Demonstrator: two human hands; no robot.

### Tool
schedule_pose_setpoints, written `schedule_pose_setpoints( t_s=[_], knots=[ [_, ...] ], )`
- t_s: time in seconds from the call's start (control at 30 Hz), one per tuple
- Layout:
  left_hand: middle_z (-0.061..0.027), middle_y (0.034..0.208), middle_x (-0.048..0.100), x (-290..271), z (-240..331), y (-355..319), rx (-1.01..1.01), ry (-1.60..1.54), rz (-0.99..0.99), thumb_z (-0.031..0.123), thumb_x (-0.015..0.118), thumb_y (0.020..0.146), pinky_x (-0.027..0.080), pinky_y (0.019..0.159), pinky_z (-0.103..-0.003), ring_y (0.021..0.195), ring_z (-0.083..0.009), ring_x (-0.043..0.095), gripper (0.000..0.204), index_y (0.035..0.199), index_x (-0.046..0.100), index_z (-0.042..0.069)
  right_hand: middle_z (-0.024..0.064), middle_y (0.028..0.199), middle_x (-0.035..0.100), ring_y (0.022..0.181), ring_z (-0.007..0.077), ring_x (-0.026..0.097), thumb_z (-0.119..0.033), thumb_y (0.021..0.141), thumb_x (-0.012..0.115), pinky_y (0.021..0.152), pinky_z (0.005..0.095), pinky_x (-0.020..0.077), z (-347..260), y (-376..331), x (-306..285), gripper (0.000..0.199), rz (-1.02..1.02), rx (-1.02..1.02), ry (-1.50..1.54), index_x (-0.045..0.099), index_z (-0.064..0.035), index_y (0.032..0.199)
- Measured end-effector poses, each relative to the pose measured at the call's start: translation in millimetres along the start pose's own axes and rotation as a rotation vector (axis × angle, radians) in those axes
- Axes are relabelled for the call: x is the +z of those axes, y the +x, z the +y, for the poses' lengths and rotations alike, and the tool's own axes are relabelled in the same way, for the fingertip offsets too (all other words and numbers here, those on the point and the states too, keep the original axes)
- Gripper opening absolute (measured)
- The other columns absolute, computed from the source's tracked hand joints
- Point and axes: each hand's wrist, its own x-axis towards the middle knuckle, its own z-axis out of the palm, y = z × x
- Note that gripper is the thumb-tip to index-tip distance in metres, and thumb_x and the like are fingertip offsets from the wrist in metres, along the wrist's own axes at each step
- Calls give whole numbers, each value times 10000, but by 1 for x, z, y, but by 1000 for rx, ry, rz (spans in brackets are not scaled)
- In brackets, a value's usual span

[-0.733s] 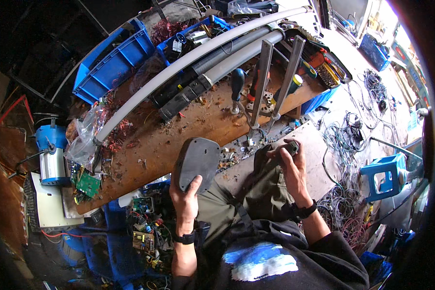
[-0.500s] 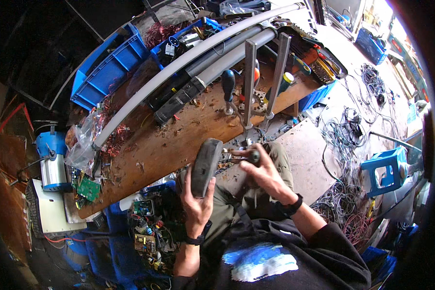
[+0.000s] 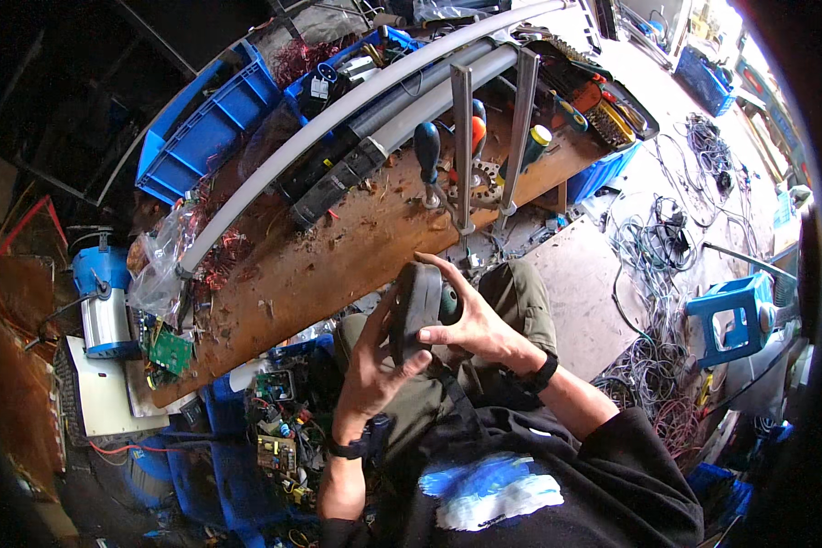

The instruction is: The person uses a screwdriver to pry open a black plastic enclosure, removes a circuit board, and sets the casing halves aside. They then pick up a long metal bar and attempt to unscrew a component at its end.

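Note:
A dark grey, rounded oblong casing point(image 3: 417, 310) is held on edge over my lap between both hands. My left hand point(image 3: 370, 365) is closed around its left side and lower end, the thumb along the bottom. My right hand point(image 3: 477, 324) grips it from the right, fingers over the top and thumb on the near edge. The dark green round handle of what looks like a screwdriver point(image 3: 448, 304) shows within the right hand's curl; its shaft is hidden.
Beyond my hands runs a debris-strewn wooden bench point(image 3: 292, 283) with two upright metal bars point(image 3: 463, 151) and a blue-handled screwdriver point(image 3: 427, 151). Tangled cables point(image 3: 653, 301) and a blue stool point(image 3: 731, 315) are at right. Circuit boards point(image 3: 278, 452) lie at lower left.
My right hand has moved left onto the casing, its fingers now around the top edge. The casing has turned more upright. The screwdriver's shaft has gone out of sight.

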Motion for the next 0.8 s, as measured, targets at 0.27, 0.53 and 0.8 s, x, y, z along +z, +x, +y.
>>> schedule_pose_setpoints(
  t_s=[0.27, 0.53, 0.8],
  knots=[
    [-182, 1426, 599, -4, 7, 3, -194, -46, -23, 198, 871, 880, 563, 1031, -393, 1253, -279, 644, 1007, 1689, 274, 144, 161, 1639, 425, 1558, 278, 335, -386, 766, 951, 1293, 434, 237, -6, -5, -4, 1101, -29, -15, -113, 351, -96, 1643],
    [-99, 1398, 615, -16, -3, -5, -203, -275, 36, 243, 839, 905, 465, 1099, -340, 1260, -172, 605, 915, 1653, 348, 51, 95, 1558, 488, 1437, 197, 447, -326, 810, 919, 1233, 377, 307, 3, -9, -17, 1054, -128, 102, 352, 330, -124, 1660],
    [-137, 1467, 592, -23, -27, -18, -265, -808, 172, 518, 693, 973, 492, 1131, -566, 1330, -293, 597, 821, 1593, 402, 66, 65, 1308, 677, 756, 41, 648, -476, 875, 820, 445, 178, 438, 36, -17, -28, 914, -46, 268, 725, 389, -121, 1598]
  ],
)
